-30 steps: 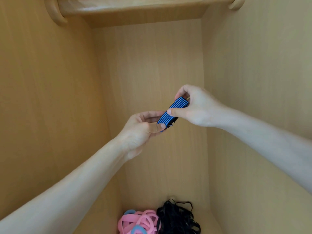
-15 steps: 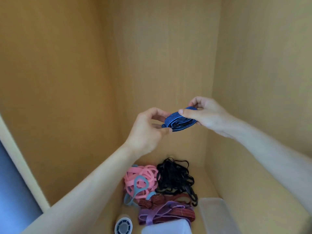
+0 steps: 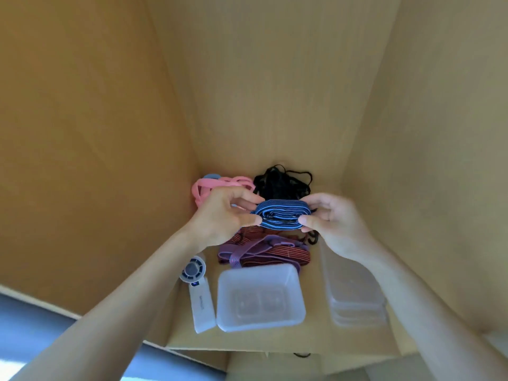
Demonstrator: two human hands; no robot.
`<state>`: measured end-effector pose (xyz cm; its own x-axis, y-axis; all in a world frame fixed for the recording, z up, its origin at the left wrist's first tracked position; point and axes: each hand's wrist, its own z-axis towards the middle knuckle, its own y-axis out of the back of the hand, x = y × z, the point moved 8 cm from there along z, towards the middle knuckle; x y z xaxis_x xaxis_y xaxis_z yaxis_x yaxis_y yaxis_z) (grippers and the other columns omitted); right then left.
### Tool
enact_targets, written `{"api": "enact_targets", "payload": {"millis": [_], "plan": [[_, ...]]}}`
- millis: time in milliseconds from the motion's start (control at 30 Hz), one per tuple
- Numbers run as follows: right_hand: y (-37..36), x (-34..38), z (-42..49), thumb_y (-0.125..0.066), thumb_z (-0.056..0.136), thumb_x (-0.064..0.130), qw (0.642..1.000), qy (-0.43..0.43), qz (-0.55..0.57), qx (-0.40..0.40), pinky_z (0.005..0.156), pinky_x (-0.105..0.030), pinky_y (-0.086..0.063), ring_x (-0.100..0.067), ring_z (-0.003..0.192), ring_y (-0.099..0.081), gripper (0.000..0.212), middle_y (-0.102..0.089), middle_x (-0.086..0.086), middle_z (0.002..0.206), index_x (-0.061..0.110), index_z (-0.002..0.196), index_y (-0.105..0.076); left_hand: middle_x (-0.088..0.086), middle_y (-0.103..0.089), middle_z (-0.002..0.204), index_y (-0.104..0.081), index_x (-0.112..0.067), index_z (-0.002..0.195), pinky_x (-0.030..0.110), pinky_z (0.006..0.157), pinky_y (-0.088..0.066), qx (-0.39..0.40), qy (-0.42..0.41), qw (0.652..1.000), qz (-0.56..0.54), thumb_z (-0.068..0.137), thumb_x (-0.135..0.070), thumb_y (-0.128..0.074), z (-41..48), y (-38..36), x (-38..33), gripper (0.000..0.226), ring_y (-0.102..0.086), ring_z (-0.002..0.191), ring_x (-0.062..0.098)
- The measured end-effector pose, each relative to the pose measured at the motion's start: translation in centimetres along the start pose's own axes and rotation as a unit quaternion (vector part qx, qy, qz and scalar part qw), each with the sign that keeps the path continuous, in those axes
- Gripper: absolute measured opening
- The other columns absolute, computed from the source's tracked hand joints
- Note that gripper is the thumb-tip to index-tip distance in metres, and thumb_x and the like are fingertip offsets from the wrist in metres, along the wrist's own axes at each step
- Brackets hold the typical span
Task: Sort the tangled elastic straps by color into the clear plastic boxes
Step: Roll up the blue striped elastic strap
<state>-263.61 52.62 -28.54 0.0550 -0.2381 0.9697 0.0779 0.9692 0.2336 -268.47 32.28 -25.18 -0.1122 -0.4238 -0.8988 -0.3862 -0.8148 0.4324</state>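
Note:
A folded blue strap with black stripes (image 3: 280,215) is held above the shelf between both hands. My left hand (image 3: 222,218) pinches its left end and my right hand (image 3: 330,218) pinches its right end. Below and behind lie pink straps (image 3: 217,185), a black tangle (image 3: 280,180) and red and purple straps (image 3: 269,250). An open clear plastic box (image 3: 261,296) stands empty in front of the pile. A stack of clear boxes (image 3: 354,292) lies to the right.
A small white handheld fan (image 3: 198,290) lies left of the open box. Wooden walls close in the shelf (image 3: 247,339) on the left, back and right. The shelf's front edge runs below the box.
Both hands have come down with the blue strap, from high against the back wall to just above the pile. The view has tilted down, revealing the boxes and fan.

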Motion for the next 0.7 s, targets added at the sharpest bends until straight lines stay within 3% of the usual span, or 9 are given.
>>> {"api": "enact_targets", "payload": {"millis": [67, 133, 200, 267, 467, 567, 700], "plan": [[-1.1, -1.3, -0.3, -0.069, 0.088, -0.007, 1.0, -0.008, -0.018, 0.015, 0.068, -0.024, -0.058, -0.019, 0.077, -0.073, 0.031, -0.074, 0.0, 0.089, 0.023, 0.095, -0.069, -0.007, -0.073, 0.081, -0.073, -0.023, 0.091, 0.017, 0.069, -0.055, 0.006, 0.013, 1.0, 0.018, 0.078, 0.011, -0.078, -0.5, -0.3, 1.7, 0.037, -0.07, 0.069, 0.004], [-2.4, -2.2, -0.7, -0.071, 0.087, -0.004, 0.998, -0.014, -0.05, 0.038, 0.068, -0.022, -0.057, -0.014, 0.075, -0.071, 0.032, -0.074, 0.007, 0.084, 0.027, 0.093, -0.068, -0.001, -0.076, 0.087, -0.074, -0.019, 0.095, 0.023, 0.075, -0.06, 0.003, 0.026, 0.999, 0.027, 0.078, 0.012, -0.078, -1.2, -0.3, 3.5, 0.035, -0.072, 0.076, 0.011], [-3.7, -3.4, -1.1, -0.072, 0.085, -0.004, 0.996, -0.026, -0.064, 0.062, 0.07, -0.022, -0.056, -0.011, 0.076, -0.071, 0.031, -0.074, 0.005, 0.081, 0.026, 0.091, -0.068, 0.011, -0.076, 0.094, -0.074, -0.01, 0.101, 0.031, 0.081, -0.062, -0.004, 0.047, 0.999, 0.022, 0.078, 0.013, -0.076, -2.2, -0.3, 5.4, 0.032, -0.073, 0.081, 0.018], [-5.2, -4.3, -1.6, -0.074, 0.084, -0.005, 0.994, -0.029, -0.068, 0.086, 0.069, -0.019, -0.054, -0.007, 0.076, -0.071, 0.028, -0.074, 0.003, 0.084, 0.021, 0.094, -0.069, 0.015, -0.075, 0.097, -0.073, -0.002, 0.103, 0.03, 0.082, -0.061, -0.009, 0.061, 0.998, 0.03, 0.078, 0.014, -0.076, -3.3, -0.3, 7.0, 0.03, -0.074, 0.084, 0.02], [-9.1, -6.5, -2.6, -0.081, 0.08, 0.004, 0.975, 0.01, -0.185, 0.12, 0.077, -0.038, -0.057, -0.011, 0.077, -0.069, 0.023, -0.074, 0.006, 0.089, 0.012, 0.1, -0.074, -0.017, -0.073, 0.087, -0.069, -0.028, 0.091, 0.013, 0.078, -0.054, -0.029, 0.064, 0.995, 0.073, 0.078, 0.016, -0.075, -6.7, -0.3, 10.4, 0.046, -0.07, 0.081, -0.004], [-10.9, -7.2, -3.5, -0.081, 0.081, 0.008, 0.951, 0.069, -0.274, 0.125, 0.082, -0.036, -0.055, -0.012, 0.087, -0.061, 0.027, -0.06, 0.009, 0.101, 0.012, 0.105, -0.069, -0.034, -0.068, 0.085, -0.068, -0.036, 0.092, 0.008, 0.08, -0.05, -0.033, 0.024, 0.99, 0.137, 0.08, 0.01, -0.075, -7.6, -0.8, 11.4, 0.049, -0.065, 0.086, -0.01], [-12.1, -8.9, -4.3, -0.08, 0.08, 0.01, 0.921, 0.071, -0.366, 0.112, 0.082, -0.044, -0.054, -0.026, 0.097, -0.058, 0.029, -0.056, -0.001, 0.104, 0.008, 0.107, -0.068, -0.009, -0.071, 0.095, -0.074, -0.02, 0.1, 0.018, 0.074, -0.045, -0.061, -0.047, 0.948, 0.31, 0.072, 0.0, -0.082, -8.1, -1.7, 12.3, 0.035, -0.059, 0.093, 0.01]]}}
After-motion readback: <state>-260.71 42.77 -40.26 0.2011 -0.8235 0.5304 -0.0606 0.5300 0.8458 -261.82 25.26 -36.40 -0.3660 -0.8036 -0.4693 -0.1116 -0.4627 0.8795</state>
